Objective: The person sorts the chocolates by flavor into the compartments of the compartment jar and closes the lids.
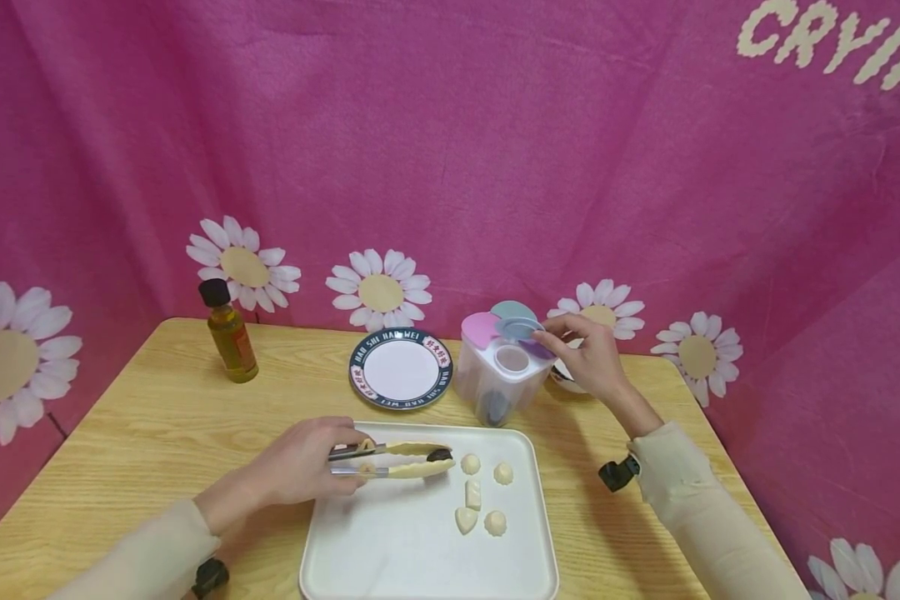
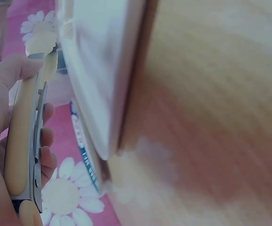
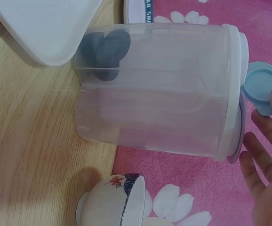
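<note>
Just past the left hand (image 1: 311, 458), gripping tongs (image 1: 422, 471), a dark piece (image 1: 439, 455) sits in their bite; squeeze steadily. Beside the right hand (image 1: 592, 357), pinching the raised lid (image 1: 520, 327) clear, stands the box (image 1: 521, 387).

The place looks like a booth-like corner dressed for kitchen or dining use: magenta cloth (image 1: 450, 150), printed with big daisies (image 1: 382, 293) and pale lettering (image 1: 832, 42), hangs round a wood-grain surface (image 1: 300, 375) bearing a bottle of yellowish oil (image 1: 234, 343), a rimmed plate (image 1: 400, 369), a white tray (image 1: 420, 567), a lidded food container (image 1: 474, 375) and a patterned bowl (image 3: 108, 202). Whether it stands in a home or a studio cannot be told.
</note>
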### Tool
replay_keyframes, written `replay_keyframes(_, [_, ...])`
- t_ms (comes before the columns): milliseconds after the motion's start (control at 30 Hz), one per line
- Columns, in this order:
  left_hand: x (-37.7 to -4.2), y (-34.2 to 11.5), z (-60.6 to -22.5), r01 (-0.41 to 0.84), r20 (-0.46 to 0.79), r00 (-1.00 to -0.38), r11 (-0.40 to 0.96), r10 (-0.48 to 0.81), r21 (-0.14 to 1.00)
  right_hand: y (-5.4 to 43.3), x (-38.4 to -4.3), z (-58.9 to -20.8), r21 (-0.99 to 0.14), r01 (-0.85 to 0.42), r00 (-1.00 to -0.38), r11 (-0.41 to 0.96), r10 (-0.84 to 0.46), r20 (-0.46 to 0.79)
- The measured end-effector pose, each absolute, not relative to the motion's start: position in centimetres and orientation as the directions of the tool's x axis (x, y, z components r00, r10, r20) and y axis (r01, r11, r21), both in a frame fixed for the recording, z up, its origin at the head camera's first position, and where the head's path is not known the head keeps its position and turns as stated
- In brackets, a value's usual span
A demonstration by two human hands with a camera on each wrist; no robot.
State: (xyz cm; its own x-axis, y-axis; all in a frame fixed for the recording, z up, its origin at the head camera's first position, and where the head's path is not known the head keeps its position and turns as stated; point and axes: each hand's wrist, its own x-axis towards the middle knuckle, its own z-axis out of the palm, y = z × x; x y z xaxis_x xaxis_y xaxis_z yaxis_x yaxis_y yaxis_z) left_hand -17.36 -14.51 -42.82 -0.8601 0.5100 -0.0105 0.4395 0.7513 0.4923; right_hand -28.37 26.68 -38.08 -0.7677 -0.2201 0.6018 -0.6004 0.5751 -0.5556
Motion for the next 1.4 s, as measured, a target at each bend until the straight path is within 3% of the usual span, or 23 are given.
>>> replay_keyframes(233, [-18.2,-14.4,-41.9,0.452,0.015,-0.862,0.754,0.507,0.476,26.7,-28.5,-38.1,-0.564,-0.596,-0.775,0.571,-0.226,0.59])
replay_keyframes(467, [-19.4,-13.4,-40.6,0.531,0.143,-0.833,0.7,0.535,0.478,26.7,-28.3,-38.0,-0.567,-0.583,-0.781,0.582,-0.209,0.589])
replay_keyframes(900, [-22.8,-9.4,-36.0,0.679,0.3,-0.732,0.617,0.612,0.399,26.9,-28.3,-38.1,-0.549,-0.59,-0.771,0.592,-0.212,0.601])
replay_keyframes(1400, [-26.2,-6.3,-34.3,0.65,0.274,-0.757,0.642,0.593,0.408,26.7,-28.4,-38.2,-0.561,-0.605,-0.765,0.565,-0.216,0.607])
